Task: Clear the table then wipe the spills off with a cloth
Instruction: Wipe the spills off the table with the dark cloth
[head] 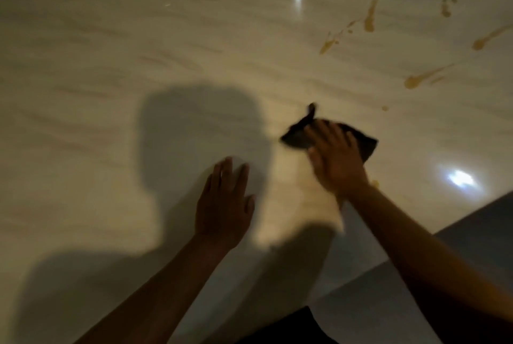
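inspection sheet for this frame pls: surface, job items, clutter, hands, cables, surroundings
Surface: glossy pale marbled table, lamp glare and the person's shadow on it.
Job's things: dark cloth flat on the table, blurred; orange-brown spills on the far right part, beyond the cloth, plus a small spot by the right wrist.
Clutter: nothing seen.
Hands: right hand presses on the cloth with fingers spread; left hand open, palm down, holding nothing; contact with the table unclear.
Cables: nothing seen.
Surroundings: table edge at lower right, grey floor beyond it; a dark patch at the bottom edge, too dark to identify.
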Tool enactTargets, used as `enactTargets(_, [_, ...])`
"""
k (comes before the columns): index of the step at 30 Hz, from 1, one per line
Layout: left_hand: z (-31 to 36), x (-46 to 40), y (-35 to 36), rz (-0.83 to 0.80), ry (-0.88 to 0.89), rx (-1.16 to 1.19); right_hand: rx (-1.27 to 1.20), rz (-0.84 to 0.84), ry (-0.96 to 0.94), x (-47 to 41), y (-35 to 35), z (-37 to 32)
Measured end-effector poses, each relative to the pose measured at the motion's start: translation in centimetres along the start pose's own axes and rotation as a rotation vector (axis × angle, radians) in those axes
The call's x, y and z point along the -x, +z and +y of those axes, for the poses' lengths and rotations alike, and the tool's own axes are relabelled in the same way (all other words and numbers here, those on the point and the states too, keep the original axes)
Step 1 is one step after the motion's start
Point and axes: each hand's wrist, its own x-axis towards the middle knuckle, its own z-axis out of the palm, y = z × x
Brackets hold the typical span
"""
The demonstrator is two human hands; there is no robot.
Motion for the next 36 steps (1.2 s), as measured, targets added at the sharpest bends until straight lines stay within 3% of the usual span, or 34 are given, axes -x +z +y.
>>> enactTargets(2, [-0.4, 1.3, -0.1, -0.005, 0.023, -0.003, -0.042, 0.010, 0.223, -1.3, -0.1, 0.6])
enactTargets(4, [-0.6, 2.8, 0.0, -0.002, 0.048, -0.015, -0.055, 0.045, 0.307, -0.4, 0.6, -1.9])
enactTargets(7, [-0.6, 4.8, 0.0, -0.014, 0.077, -0.028, -0.082, 0.096, 0.222, 5.3, 1.5, -7.8])
enactTargets(10, [-0.2, 5.4, 0.0, -0.028, 0.104, 0.012, -0.104, -0.011, 0.061, 13.1, 1.5, -12.0])
enactTargets(13, [0.6, 5.6, 0.1, -0.042, 0.193, -0.015, -0.075, -0.013, 0.012, 15.5, 0.8, -8.2])
enactTargets(18, [2.4, 5.4, 0.4, -0.093, 0.255, -0.048, -0.035, 0.045, 0.519, 11.3, -0.8, 2.2])
enactTargets(21, [3.1, 5.4, 0.3, -0.134, 0.283, -0.069, -0.051, 0.080, 0.636, 10.5, -0.5, 1.7])
enactTargets(24, [2.9, 5.6, 0.3, -0.141, 0.288, -0.086, -0.052, 0.140, 0.505, 13.7, 0.5, -5.1])
enactTargets(27, [2.8, 5.7, 0.2, -0.112, 0.300, -0.051, -0.090, 0.038, 0.253, 19.5, 1.4, -11.6])
enactTargets(30, [2.9, 5.7, 0.1, -0.110, 0.314, -0.068, -0.067, 0.018, 0.151, 20.6, 0.9, -9.1])
enactTargets(36, [3.2, 6.2, 0.4, -0.097, 0.326, -0.076, -0.040, 0.035, 0.601, 15.7, -0.3, 0.1])
